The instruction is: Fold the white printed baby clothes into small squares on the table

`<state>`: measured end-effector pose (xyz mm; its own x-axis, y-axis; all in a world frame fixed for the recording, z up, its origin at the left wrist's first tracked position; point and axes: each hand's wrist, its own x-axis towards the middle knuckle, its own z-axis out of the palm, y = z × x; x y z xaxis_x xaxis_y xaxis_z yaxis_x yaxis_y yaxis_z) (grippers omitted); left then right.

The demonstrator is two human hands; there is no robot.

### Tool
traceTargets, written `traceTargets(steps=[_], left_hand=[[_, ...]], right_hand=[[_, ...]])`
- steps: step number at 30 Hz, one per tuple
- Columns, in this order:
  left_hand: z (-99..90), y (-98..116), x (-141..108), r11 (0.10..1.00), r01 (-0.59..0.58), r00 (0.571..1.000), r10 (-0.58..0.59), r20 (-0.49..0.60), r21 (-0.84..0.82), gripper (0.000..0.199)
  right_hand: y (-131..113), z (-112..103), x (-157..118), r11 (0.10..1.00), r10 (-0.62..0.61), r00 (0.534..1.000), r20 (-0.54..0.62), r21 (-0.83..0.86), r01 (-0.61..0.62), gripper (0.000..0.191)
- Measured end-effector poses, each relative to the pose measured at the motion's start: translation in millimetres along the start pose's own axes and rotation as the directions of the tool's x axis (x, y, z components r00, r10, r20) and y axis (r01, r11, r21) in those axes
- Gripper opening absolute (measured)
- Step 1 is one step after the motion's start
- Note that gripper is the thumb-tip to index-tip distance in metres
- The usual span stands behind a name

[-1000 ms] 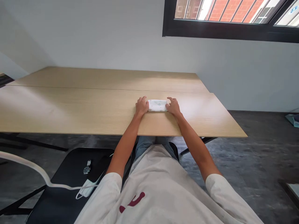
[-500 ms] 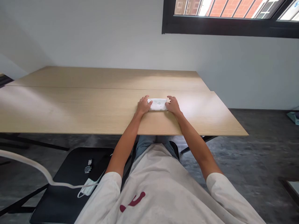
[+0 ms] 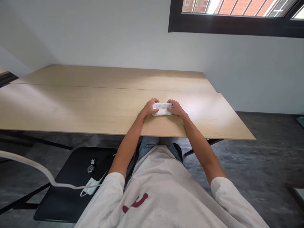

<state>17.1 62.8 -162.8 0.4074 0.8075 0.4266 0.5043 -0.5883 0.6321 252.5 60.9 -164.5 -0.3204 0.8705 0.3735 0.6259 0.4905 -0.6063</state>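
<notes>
A small white folded item (image 3: 162, 109) with a faint printed pattern is between my hands, near the front edge of the wooden table (image 3: 99, 110). My left hand (image 3: 150, 108) grips its left end, thumb on the near face and fingers curled over the top edge. At the right end, my right hand (image 3: 175, 108) holds it the same way. Whether the item rests on the table or is slightly raised, I cannot tell.
On the left, a black chair (image 3: 64, 190) holds a wristwatch (image 3: 91, 166) and a white face mask (image 3: 91, 186). A pale cable (image 3: 35, 165) crosses above it. Behind the table stands a wall with a dark-framed window (image 3: 213, 25).
The fingers of both hands have closed over the top edge of the white item. Its printed face shows more fully. The whole view has shifted slightly.
</notes>
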Motion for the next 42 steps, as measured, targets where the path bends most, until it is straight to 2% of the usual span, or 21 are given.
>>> traceTargets(steps=[4, 9, 13, 16, 19, 23, 26, 29, 32, 35, 37, 39, 42], left_hand=[[-1.6, 3.9, -1.0, 0.999, -0.031, 0.999, 0.031, 0.011, 0.016, 0.034], [-0.4, 6.7, -2.6, 0.999, -0.018, 0.997, 0.015, 0.077, 0.037, 0.038], [-1.9, 11.5, -5.3, 0.982, -0.131, 0.989, 0.12, 0.085, 0.137, 0.034], [-10.3, 19.9, -13.5, 0.945, -0.235, 0.966, 0.2, 0.167, 0.229, 0.033], [-21.4, 34.3, -28.5, 0.888, -0.375, 0.913, 0.306, 0.269, 0.265, 0.033], [-30.7, 63.3, -52.9, 0.863, -0.476, 0.855, 0.41, 0.316, 0.168, 0.035], [-36.0, 87.4, -71.0, 0.871, -0.489, 0.838, 0.454, 0.304, 0.049, 0.04], [-44.5, 108.6, -88.2, 0.86, -0.511, 0.825, 0.496, 0.271, -0.02, 0.039], [-54.8, 127.7, -102.7, 0.857, -0.515, 0.835, 0.506, 0.214, -0.016, 0.043], [-62.6, 147.0, -112.1, 0.866, -0.501, 0.858, 0.496, 0.133, -0.001, 0.044], [-66.2, 158.5, -114.9, 0.863, -0.505, 0.86, 0.503, 0.085, 0.01, 0.037], [-69.9, 167.0, -115.4, 0.853, -0.522, 0.849, 0.522, 0.089, -0.015, 0.026], [-78.7, 174.2, -116.3, 0.836, -0.521, 0.821, 0.546, 0.167, -0.172, 0.025]], right_hand=[[-0.6, 1.2, 0.1, 0.998, -0.026, 1.0, 0.007, -0.054, 0.026, 0.022], [-2.2, 1.0, -1.2, 0.993, -0.059, 0.997, 0.041, -0.096, 0.062, 0.021], [-8.8, -0.1, -7.2, 0.983, -0.13, 0.991, -0.011, -0.129, 0.127, 0.019], [-14.7, -4.6, -17.8, 0.948, -0.249, 0.968, 0.016, -0.199, 0.247, 0.02], [-21.2, -13.8, -33.0, 0.846, -0.438, 0.895, 0.086, -0.296, 0.443, 0.018], [-42.8, -35.9, -56.6, 0.632, -0.696, 0.711, 0.096, -0.388, 0.671, 0.021], [-74.0, -61.4, -73.5, 0.496, -0.804, 0.586, 0.099, -0.433, 0.753, 0.018], [-111.1, -92.2, -88.2, 0.453, -0.839, 0.536, 0.1, -0.417, 0.788, 0.013], [-143.0, -120.8, -100.2, 0.475, -0.851, 0.525, 0.031, -0.384, 0.792, 0.008], [-165.0, -140.2, -111.9, 0.536, -0.829, 0.557, -0.054, -0.362, 0.763, 0.005], [-175.9, -147.6, -121.0, 0.568, -0.815, 0.57, -0.102, -0.334, 0.752, 0.01], [-185.4, -152.8, -131.0, 0.575, -0.812, 0.577, -0.092, -0.305, 0.759, 0.014], [-198.7, -161.9, -145.9, 0.559, -0.812, 0.583, 0.03, -0.248, 0.791, 0.018]])
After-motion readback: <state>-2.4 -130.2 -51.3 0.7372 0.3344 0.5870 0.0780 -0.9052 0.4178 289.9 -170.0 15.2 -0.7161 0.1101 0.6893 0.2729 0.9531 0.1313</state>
